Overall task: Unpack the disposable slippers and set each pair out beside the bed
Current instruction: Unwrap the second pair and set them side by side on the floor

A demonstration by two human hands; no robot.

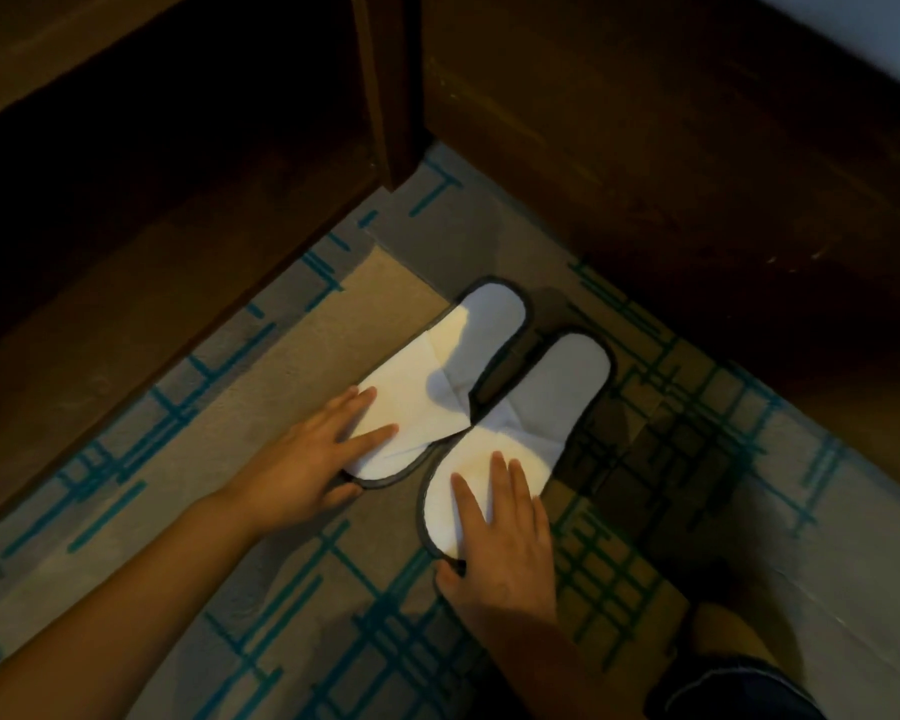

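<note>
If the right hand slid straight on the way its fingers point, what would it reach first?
The right hand lies flat on the right slipper, fingers pointing up its length. Sliding on, it would likely meet that slipper's creased strap first, then the dark wooden furniture beyond; depth is unclear.

I'm looking at a bedroom, likely a hotel room. A dark wooden bed frame (671, 163) is filling the view from 12 to 3 o'clock, with a strip of pale bedding (874, 28) showing at 1 o'clock. Another dark wood furniture panel (141, 163) is running from 9 to 11 o'clock, meeting the bed frame at a corner. A patterned carpet (302, 605) in beige and grey with teal line grids is covering the floor from 4 to 8 o'clock. White disposable slippers (494, 376) with grey trim are lying on it at centre, pointing to guest lodging.
</note>
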